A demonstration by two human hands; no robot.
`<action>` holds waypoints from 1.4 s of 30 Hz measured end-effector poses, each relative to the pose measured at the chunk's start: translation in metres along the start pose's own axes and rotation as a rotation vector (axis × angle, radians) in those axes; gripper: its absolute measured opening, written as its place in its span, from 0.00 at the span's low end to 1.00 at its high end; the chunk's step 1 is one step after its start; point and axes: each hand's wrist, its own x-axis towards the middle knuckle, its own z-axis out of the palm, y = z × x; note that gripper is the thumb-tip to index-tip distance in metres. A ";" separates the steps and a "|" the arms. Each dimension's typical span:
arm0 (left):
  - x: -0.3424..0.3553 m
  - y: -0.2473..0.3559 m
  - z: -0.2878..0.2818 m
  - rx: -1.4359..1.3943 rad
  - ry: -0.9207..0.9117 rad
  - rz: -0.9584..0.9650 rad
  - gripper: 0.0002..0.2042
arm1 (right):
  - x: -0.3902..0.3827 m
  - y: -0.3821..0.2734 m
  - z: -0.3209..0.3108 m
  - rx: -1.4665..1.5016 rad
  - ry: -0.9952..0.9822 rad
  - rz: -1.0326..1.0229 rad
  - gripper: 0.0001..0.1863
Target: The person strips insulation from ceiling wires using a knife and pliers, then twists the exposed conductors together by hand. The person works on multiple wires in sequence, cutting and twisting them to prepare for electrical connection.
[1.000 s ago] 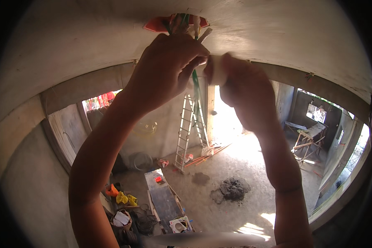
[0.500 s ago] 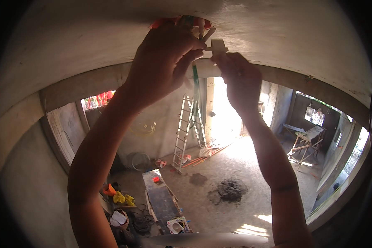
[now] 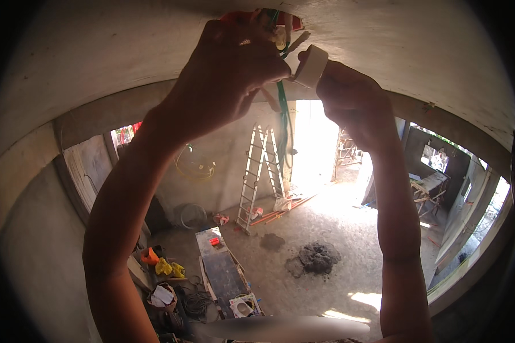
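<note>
Overhead, a red round box [image 3: 296,23] is set in the ceiling opening, with wires coming out of it. Green wires [image 3: 283,106] hang down past my fingers, and one wire end wrapped in pale tape [image 3: 299,41] sticks out to the upper right. My left hand [image 3: 234,68] is raised just under the box, thumb and fingers pinched at the wires; its fingertips hide the exact spot. In my right hand [image 3: 349,94] is a roll of white tape [image 3: 312,67], gripped at its side. A short strip seems to run from the roll to my left fingertips.
Below stand an aluminium folding ladder [image 3: 250,183] and a long board [image 3: 226,280] with small items on it. A heap of dark mortar [image 3: 317,258] lies on the floor. Orange and yellow bags [image 3: 163,266] and coiled cable [image 3: 195,306] lie at lower left. A sawhorse table [image 3: 432,186] is at right.
My right hand has moved right and turned the tape roll, which shows more of its broad side. My left hand has shifted slightly right, still pinched. The view has tilted a little.
</note>
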 end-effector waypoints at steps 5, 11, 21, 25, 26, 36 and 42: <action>-0.004 -0.002 0.001 -0.241 0.060 -0.176 0.11 | 0.009 0.025 0.002 -0.858 0.223 -0.346 0.16; -0.002 0.014 0.016 -0.124 0.213 -0.286 0.10 | -0.004 0.032 0.066 -0.480 0.545 -0.092 0.15; -0.006 0.012 0.017 0.022 0.125 -0.122 0.16 | -0.013 -0.006 0.050 0.342 0.158 0.071 0.15; -0.013 -0.003 0.003 -0.116 0.065 -0.055 0.15 | -0.005 -0.002 0.013 -0.468 0.157 0.000 0.19; -0.013 -0.005 0.002 -0.122 0.105 -0.032 0.15 | -0.002 0.004 0.008 -0.798 0.189 -0.115 0.21; 0.000 0.010 0.019 -0.312 0.280 -0.258 0.09 | -0.005 0.022 0.062 -0.448 0.468 -0.033 0.14; 0.003 0.013 0.023 -0.159 0.296 -0.186 0.12 | -0.005 0.018 0.089 -0.127 0.520 0.024 0.17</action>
